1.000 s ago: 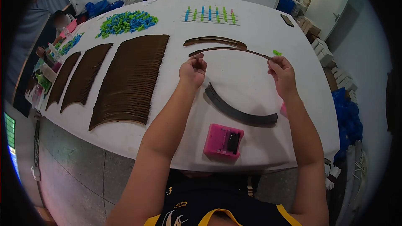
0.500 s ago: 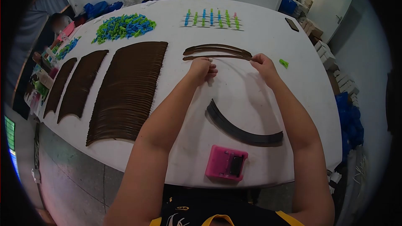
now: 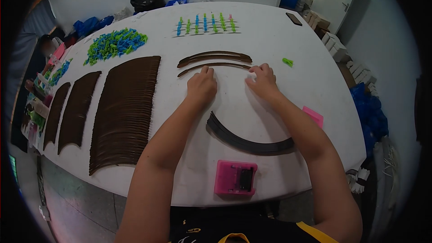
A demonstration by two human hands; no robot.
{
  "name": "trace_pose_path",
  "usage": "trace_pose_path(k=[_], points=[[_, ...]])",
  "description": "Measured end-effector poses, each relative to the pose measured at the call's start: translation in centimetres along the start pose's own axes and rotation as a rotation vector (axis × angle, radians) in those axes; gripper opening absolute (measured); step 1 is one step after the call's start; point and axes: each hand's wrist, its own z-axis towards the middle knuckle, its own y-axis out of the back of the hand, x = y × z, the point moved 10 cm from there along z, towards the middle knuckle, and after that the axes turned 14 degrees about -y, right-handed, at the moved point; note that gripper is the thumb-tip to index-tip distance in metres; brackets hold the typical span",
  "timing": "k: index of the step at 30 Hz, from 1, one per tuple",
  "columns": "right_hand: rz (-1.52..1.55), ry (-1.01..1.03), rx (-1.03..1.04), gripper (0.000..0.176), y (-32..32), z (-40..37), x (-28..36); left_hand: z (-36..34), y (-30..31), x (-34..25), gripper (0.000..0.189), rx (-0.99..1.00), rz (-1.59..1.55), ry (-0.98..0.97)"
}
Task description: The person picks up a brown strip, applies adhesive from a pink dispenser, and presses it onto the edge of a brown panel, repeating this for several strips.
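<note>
A thin curved brown strip [image 3: 220, 64] lies on the white table, just nearer than a pair of similar brown strips [image 3: 216, 56]. My left hand [image 3: 202, 85] is at the strip's near edge left of its middle, fingers bent and close together, touching or almost touching it. At the strip's right end is my right hand [image 3: 262, 80], thumb and fingers curved apart with nothing visible between them. Nearer to me lie a dark curved band [image 3: 247, 141] and a pink block with a black part [image 3: 235, 178].
Brown strips in a large stack [image 3: 126, 112] and two smaller stacks fill the left. Behind are a pile of green and blue clips [image 3: 116, 45], rows of clipped strips [image 3: 206, 24] and a phone [image 3: 294, 19]. A green clip [image 3: 288, 62] and pink object [image 3: 313, 116] are right.
The view has shifted. The near strip now lies on the table, bowed away from me. My right fingers have opened off its end. A pink object shows beside my right forearm.
</note>
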Motion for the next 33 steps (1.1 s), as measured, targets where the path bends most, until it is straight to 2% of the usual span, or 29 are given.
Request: trace_pose_path(k=[2, 6, 8, 12, 15, 17, 21, 26, 29, 33], points=[[-0.057, -0.029, 0.040, 0.050, 0.1, -1.0, 0.3, 0.0, 1.0, -0.7, 0.022, -0.115, 0.034, -0.059], [-0.145, -0.054, 0.120, 0.063, -0.1, -1.5, 0.9, 0.7, 0.9, -0.8, 0.025, -0.106, 0.046, -0.053], [-0.141, -0.082, 0.123, 0.063, -0.1, -1.2, 1.2, 1.0, 0.2, -0.1, 0.037, 0.000, 0.052, 0.014], [-0.130, -0.115, 0.125, 0.065, -0.2, -0.3, 1.2, 1.7, 0.1, 0.2, 0.040, 0.048, 0.062, 0.020], [-0.145, -0.131, 0.134, 0.066, -0.5, 0.2, 1.1, 1.8, -0.2, 0.5, 0.042, 0.037, 0.072, 0.022], [-0.149, -0.140, 0.122, 0.066, -0.6, 0.5, 1.0, 1.7, 0.4, 0.2, 0.035, -0.076, 0.074, -0.032], [-0.169, -0.165, 0.128, 0.068, -0.5, 0.5, 1.0, 1.9, 0.2, 0.4, 0.040, -0.038, 0.078, -0.015], [-0.173, -0.179, 0.140, 0.069, -0.5, 0.5, 0.9, 1.7, 0.2, 0.6, 0.047, -0.104, 0.090, -0.037], [-0.175, -0.191, 0.146, 0.070, -0.3, 0.6, 0.9, 1.3, 0.4, 0.7, 0.042, -0.158, 0.095, -0.052], [-0.166, -0.218, 0.164, 0.070, -0.4, 0.6, 0.7, 0.1, 0.8, 1.8, 0.036, -0.087, 0.129, 0.096]])
